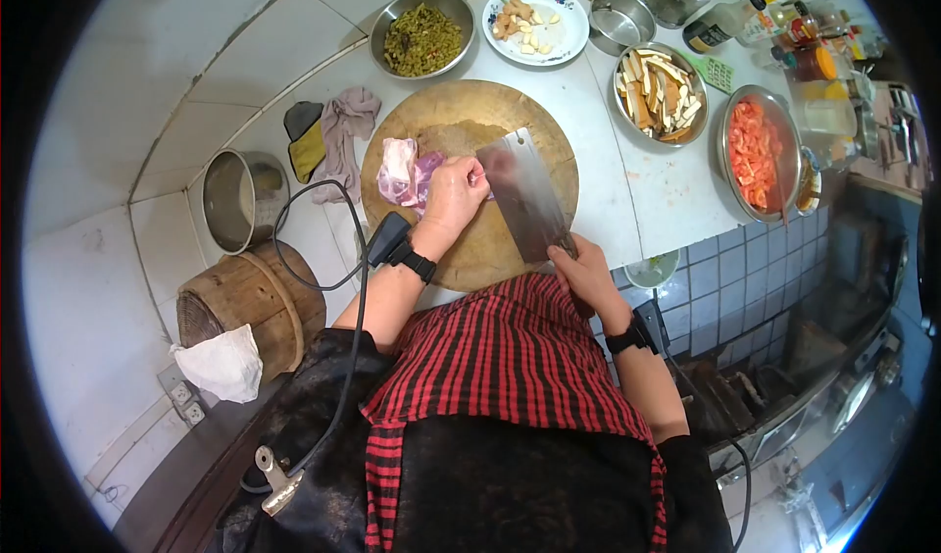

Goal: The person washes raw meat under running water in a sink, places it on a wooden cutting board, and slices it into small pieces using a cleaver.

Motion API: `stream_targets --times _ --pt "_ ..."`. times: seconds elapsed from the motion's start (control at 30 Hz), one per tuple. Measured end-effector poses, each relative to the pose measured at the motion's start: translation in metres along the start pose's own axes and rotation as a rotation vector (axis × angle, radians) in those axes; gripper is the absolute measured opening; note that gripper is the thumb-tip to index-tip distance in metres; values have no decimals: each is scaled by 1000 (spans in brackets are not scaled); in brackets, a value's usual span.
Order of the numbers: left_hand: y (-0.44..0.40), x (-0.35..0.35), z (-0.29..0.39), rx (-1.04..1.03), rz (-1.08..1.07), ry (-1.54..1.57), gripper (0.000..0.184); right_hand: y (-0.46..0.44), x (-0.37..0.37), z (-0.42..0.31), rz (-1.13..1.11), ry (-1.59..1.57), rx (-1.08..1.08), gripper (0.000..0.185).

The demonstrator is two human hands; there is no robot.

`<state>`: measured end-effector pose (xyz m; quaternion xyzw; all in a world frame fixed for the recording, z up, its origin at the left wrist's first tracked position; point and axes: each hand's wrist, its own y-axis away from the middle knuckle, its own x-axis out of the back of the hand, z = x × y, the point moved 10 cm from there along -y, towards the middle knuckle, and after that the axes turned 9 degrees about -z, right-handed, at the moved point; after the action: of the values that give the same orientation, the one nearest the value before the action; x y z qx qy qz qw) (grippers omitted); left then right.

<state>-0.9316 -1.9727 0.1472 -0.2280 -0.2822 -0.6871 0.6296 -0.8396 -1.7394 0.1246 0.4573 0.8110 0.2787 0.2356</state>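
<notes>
A round wooden chopping board (534, 112) bears a chunk of raw meat (397, 173), pink with a pale fatty top. My left hand (453, 195) is closed at the meat's right side, fingers curled and fingertips close to the blade; part of the meat is hidden under it. My right hand (586, 274) grips the handle of a wide cleaver (524, 192). The blade slants across the board's right half, its far end by my left fingertips. Whether the edge touches the meat is hard to see.
Along the back stand a bowl of chopped greens (423, 38), a plate with ginger and garlic (559, 43) and an empty metal bowl (620, 24). To the right are bowls of sliced tofu (667, 92) and cut tomatoes (755, 156), plus several bottles (720, 28). Cloths (343, 131) lie left.
</notes>
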Motion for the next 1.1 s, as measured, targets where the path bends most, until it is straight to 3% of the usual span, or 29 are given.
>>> stream_targets --times 0.17,0.37,0.57,0.67,0.77,0.87,0.97,1.1 --pt "1 0 -4 -5 -42 -12 6 -33 -6 -22 -68 69 90 25" --pt "-3 6 -3 6 -53 -44 7 -16 -7 -8 -83 66 7 25" --pt "24 -4 10 15 -57 12 6 -41 -18 -24 -41 -29 70 21" --pt "43 2 -17 191 20 139 7 -45 -11 -27 17 -139 63 22" --pt "49 10 -26 273 51 221 14 -29 8 -30 37 -24 107 21" --pt "41 6 -19 137 75 144 17 -7 12 -37 38 -5 82 19" --pt "35 -1 -8 156 44 74 24 2 9 -30 48 -10 49 16" --pt "31 -5 -8 118 41 43 13 10 3 -17 80 -31 6 15"
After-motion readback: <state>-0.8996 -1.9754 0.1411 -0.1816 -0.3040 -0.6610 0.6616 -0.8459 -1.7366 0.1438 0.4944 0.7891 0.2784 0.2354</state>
